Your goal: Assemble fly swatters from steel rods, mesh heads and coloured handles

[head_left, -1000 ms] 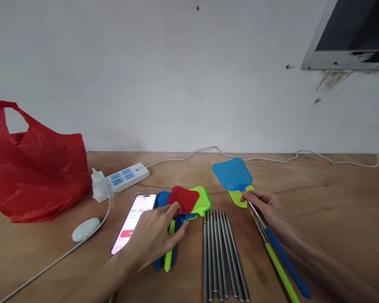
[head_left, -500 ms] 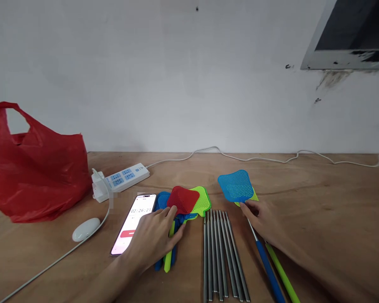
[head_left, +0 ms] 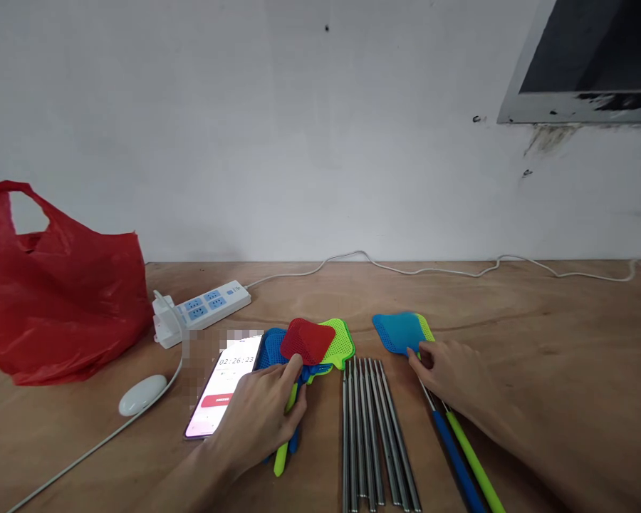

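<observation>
My right hand (head_left: pixel 439 367) pinches the neck of a blue fly swatter (head_left: pixel 399 332) whose head lies over a yellow-green fly swatter (head_left: pixel 476 462). Both have thin metal shafts and coloured grips pointing toward me. My left hand (head_left: pixel 270 410) is closed at the base of a red fly swatter head (head_left: pixel 306 340), on top of a small pile. Under and beside the red head are a yellow-green head (head_left: pixel 340 345) and blue heads (head_left: pixel 272 349). A yellow-green handle end (head_left: pixel 280 459) pokes out below my left fingers. Several metal rods (head_left: pixel 374 434) lie side by side between my hands.
A lit phone (head_left: pixel 229 381) showing a timer lies partly behind my left hand. A white power strip (head_left: pixel 206 310), a white oval device (head_left: pixel 142 395) and a red plastic bag (head_left: pixel 64 299) stand left. A white cable (head_left: pixel 400 267) runs along the wall.
My right hand has lowered the blue fly swatter's head onto the yellow-green one. My left hand stays at the pile, its fingers drawn slightly closer. The view has shifted slightly.
</observation>
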Tool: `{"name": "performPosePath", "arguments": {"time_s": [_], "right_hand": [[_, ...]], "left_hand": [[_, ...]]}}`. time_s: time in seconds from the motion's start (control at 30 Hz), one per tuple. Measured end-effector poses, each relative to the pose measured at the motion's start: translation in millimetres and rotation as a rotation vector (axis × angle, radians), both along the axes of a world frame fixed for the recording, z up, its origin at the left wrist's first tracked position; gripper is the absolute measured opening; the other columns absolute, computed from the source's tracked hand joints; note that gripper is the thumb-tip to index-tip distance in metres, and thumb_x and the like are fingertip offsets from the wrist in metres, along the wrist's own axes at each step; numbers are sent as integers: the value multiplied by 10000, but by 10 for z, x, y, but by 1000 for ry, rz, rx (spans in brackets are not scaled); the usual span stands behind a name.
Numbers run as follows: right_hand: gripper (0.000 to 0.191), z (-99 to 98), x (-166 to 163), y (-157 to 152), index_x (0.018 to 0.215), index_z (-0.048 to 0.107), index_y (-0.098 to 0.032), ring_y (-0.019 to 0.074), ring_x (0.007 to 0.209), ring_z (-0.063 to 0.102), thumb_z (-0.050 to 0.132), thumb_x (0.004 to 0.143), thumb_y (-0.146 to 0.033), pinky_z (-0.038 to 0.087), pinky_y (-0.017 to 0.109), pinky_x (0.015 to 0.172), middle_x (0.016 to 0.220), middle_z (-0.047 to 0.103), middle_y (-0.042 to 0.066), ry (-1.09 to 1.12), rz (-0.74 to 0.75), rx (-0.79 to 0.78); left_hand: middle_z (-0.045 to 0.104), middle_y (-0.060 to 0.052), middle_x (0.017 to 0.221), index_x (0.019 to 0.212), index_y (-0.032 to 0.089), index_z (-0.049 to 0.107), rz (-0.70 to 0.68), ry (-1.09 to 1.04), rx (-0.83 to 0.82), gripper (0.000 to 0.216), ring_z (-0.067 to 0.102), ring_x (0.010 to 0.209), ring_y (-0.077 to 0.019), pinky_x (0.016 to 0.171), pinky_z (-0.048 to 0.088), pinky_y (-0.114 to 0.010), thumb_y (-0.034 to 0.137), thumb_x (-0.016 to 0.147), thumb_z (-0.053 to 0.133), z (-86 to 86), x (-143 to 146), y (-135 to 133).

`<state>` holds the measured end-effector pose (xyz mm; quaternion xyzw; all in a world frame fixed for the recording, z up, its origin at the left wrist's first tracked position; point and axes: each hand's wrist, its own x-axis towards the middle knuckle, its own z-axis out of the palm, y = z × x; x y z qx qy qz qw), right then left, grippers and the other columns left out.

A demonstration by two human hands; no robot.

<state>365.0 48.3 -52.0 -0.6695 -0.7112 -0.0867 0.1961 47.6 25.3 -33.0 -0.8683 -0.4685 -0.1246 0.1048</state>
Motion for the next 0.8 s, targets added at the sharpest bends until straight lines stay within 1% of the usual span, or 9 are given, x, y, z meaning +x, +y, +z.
{"name": "performPosePath", "arguments": {"time_s": [0.1,0.2,0.3,0.4,0.5,0.63,0.7,0.8], "right_hand": [[418,26,20,0,511,431,-225,184,439,499,511,886,-391,118,302,505,472,553,37,-43,-9,11],[409,35,-1,-15,542,453,-221,182,460,529,493,913,-388,140,298,506,498,587,28,-58,32,6],[391,27,-48,-51,589,500,-217,182,502,568,464,947,-369,180,297,518,554,630,31,-57,162,4],[366,19,-100,-99,632,541,-213,175,521,572,451,965,-336,225,295,542,558,620,26,-42,323,9],[332,29,-147,-151,648,542,-210,164,537,560,470,956,-310,248,292,559,580,619,18,-23,415,-21],[292,60,-196,-210,659,525,-209,170,597,579,509,931,-312,267,291,577,629,637,15,-18,517,-85],[269,69,-212,-232,654,518,-207,169,601,573,536,905,-303,261,293,574,637,635,11,-20,539,-126],[230,70,-228,-255,658,519,-205,170,606,567,559,870,-286,237,299,565,651,640,11,-17,527,-167]], "left_hand": [[577,31,565,955,228,420,-10,-61,-20,60,593,489,-215,477,254,-281,215,945,362,-29,-1,-8],[504,69,524,906,243,405,-38,-197,-75,52,534,431,-179,462,228,-260,239,953,383,-64,5,-15],[407,103,497,871,248,410,-57,-360,-185,90,447,388,-140,452,225,-235,281,950,438,-72,20,-22],[355,116,499,850,244,427,-67,-519,-323,137,382,396,-114,446,228,-220,321,944,491,-34,40,-30],[362,108,533,824,234,444,-77,-666,-406,190,361,444,-105,451,253,-207,356,933,539,28,55,-37],[392,93,560,779,220,467,-102,-801,-433,236,362,492,-102,468,294,-200,356,922,596,79,63,-42],[435,82,578,778,213,486,-114,-850,-425,235,381,500,-99,469,311,-197,351,916,617,81,67,-45],[488,68,607,798,205,522,-119,-906,-413,207,428,516,-97,482,345,-196,339,912,631,81,78,-55]]}}
